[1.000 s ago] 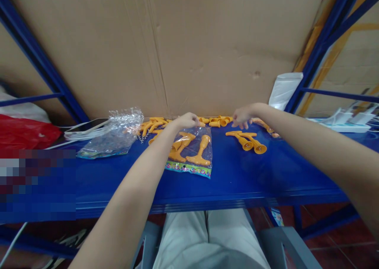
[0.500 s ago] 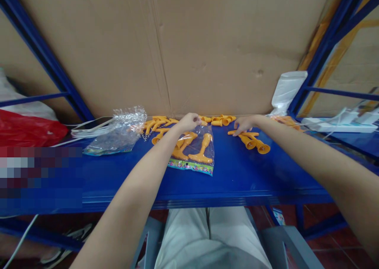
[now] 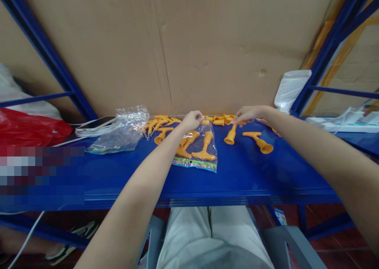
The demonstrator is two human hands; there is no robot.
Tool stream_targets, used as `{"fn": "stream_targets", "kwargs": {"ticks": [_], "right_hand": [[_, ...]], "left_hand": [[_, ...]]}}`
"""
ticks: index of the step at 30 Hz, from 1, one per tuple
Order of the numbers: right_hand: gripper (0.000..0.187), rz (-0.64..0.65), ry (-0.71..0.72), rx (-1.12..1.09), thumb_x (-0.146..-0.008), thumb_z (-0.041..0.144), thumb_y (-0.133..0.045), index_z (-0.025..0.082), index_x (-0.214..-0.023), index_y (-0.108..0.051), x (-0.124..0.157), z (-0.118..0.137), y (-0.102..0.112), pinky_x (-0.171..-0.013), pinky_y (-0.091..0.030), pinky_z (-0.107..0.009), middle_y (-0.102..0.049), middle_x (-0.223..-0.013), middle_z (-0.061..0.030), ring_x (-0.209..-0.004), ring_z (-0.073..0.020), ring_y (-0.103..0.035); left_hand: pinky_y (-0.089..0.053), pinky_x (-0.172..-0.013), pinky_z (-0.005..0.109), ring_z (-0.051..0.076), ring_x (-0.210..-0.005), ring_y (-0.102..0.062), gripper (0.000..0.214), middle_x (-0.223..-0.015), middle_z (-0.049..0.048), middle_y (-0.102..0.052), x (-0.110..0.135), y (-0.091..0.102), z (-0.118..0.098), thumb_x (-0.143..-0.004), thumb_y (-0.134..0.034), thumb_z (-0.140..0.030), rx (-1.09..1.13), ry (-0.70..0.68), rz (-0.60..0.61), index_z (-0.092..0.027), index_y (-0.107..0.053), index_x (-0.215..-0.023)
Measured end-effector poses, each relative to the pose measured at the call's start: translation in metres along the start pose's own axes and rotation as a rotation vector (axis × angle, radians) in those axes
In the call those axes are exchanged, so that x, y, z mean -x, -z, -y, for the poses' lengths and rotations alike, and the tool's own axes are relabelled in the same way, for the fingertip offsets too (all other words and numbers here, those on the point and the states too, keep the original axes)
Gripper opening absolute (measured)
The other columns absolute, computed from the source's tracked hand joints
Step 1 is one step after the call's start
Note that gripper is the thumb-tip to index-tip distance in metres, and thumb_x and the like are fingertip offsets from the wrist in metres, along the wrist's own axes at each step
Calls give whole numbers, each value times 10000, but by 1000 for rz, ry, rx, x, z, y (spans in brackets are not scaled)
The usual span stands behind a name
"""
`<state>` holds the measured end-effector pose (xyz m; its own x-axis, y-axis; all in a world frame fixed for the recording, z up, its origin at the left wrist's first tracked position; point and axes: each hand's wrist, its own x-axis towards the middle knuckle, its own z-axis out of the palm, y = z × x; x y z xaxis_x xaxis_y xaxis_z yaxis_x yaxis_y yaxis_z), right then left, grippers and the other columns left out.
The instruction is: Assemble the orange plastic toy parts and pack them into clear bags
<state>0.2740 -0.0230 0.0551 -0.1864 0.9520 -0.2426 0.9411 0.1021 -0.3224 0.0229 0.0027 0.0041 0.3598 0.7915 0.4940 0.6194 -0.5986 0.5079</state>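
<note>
My left hand (image 3: 193,120) pinches the far edge of a clear plastic bag (image 3: 196,163) with a colourful printed header. Several yellow T-handled pieces with cup-shaped ends lie in the bag. Between the fingers of my right hand (image 3: 244,116) is another yellow T-handled piece (image 3: 230,136), its cup hanging toward the blue table. One more yellow piece (image 3: 260,142) lies on the table just right of it. Behind, against the cardboard, are several yellow cups (image 3: 222,120). Left of the bag, partly behind my left forearm, sits a yellow T-handled piece (image 3: 161,135).
Yellow handles (image 3: 161,122) and small chains lie at the back left, beside a pile of clear bags (image 3: 117,137) and white cable (image 3: 96,129). A red bag (image 3: 35,131) is far left. At right are a white packet (image 3: 291,88) and a power strip (image 3: 334,123).
My right hand has lifted one yellow piece from the pair at right and moved it left toward the bag. The other piece stays on the table. My left hand still holds the bag's edge.
</note>
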Motion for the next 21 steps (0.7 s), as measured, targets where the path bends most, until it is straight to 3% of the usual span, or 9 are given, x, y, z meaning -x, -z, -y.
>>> {"fn": "stream_targets", "kwargs": {"ticks": [5, 8, 10, 13, 16, 21], "right_hand": [[428, -192, 36, -46, -664, 579, -618, 163, -763, -626, 6, 12, 37, -522, -382, -237, -603, -710, -61, -603, -124, -493], [432, -350, 5, -110, -735, 544, -567, 124, -818, -633, 4, 21, 57, -491, -353, -207, -608, -707, -76, -529, -74, -440], [388, -526, -32, -171, -811, 463, -515, 90, -822, -623, -1, 28, 63, -470, -309, -178, -592, -684, -66, -467, -21, -369], [310, -730, -65, -289, -831, 385, -517, 92, -821, -616, -14, 46, 56, -415, -293, -169, -577, -666, -51, -429, -20, -309], [344, -711, -45, -319, -852, 397, -479, 80, -832, -611, -29, 65, 37, -430, -372, -180, -581, -648, -74, -449, -50, -385], [265, -499, 34, -371, -858, 320, -490, 87, -819, -611, -53, 90, 3, -531, -467, -210, -618, -670, -91, -525, -94, -516]], "left_hand": [[-410, -704, 267, 134, -697, -520, 118, -723, 24, -597, 0, -3, 1, -751, -495, -217, 15, 3, 8, -137, -579, -728], [-412, -736, 272, 138, -726, -525, 122, -731, 23, -596, -1, -5, 3, -759, -499, -220, 3, -10, 18, -137, -585, -735], [-409, -767, 277, 143, -762, -526, 114, -756, 27, -593, -2, -5, 4, -759, -504, -211, -18, -23, 12, -141, -591, -735], [-389, -827, 304, 164, -838, -516, 108, -772, 31, -573, -3, -4, 4, -758, -518, -211, -82, -40, 0, -154, -606, -731], [-354, -884, 342, 188, -921, -488, 96, -821, 36, -538, -1, -3, 2, -756, -540, -226, -135, -20, -42, -172, -619, -750], [-326, -910, 364, 208, -997, -440, 100, -935, 49, -473, 3, -6, -2, -766, -556, -257, -134, 30, -106, -188, -618, -806]]}}
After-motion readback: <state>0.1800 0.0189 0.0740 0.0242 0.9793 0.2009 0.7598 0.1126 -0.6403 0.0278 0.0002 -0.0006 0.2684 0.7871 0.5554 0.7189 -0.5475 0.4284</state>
